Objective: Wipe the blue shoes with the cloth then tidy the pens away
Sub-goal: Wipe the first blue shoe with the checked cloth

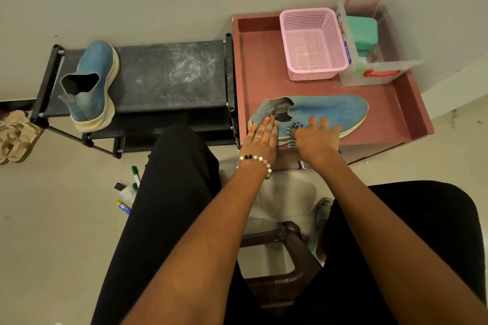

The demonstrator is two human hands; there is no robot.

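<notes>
Head view, the only one: person sits on a dark plastic stool [280, 250], both arms reaching fwd to a low reddish-pink bench w/ raised rim [420, 113]. On it lies a blue knit slip-on shoe w/ cream sole [330, 109], tipped on its side, toe pointing right. Left hand [261, 137] rests flat on the heel end, fingers straight, gripping nothing, just pinning the shoe. Right hand [318, 137] presses a blue-grey striped cloth [291, 132] onto the shoe's side near the sole; fingers spread over it, cloth mostly hidden under the palm, so can't tell whether it's pinched or only pressed.

Judging by this, the wiping step is on for shoe no. 1. To do it well: keep the heel pinned so the shoe doesn't slide, use long strokes heel-to-toe along the knit, then run the sole edge, which looks grubby.

Second blue slip-on shoe [92, 84] sits upright on a dusty black fabric-topped shoe rack [171, 74], left of the bench. Upper looks soft, faded; sole thick, rubbery.

Pens and markers [129, 190], a green-capped one among them, lie scattered on the tiled floor by the left leg, partly hidden. A pink perforated plastic basket [340, 42] and a clear plastic box w/ red handles [380, 72] stand at the bench's back; either could prob. take the pens.
</notes>
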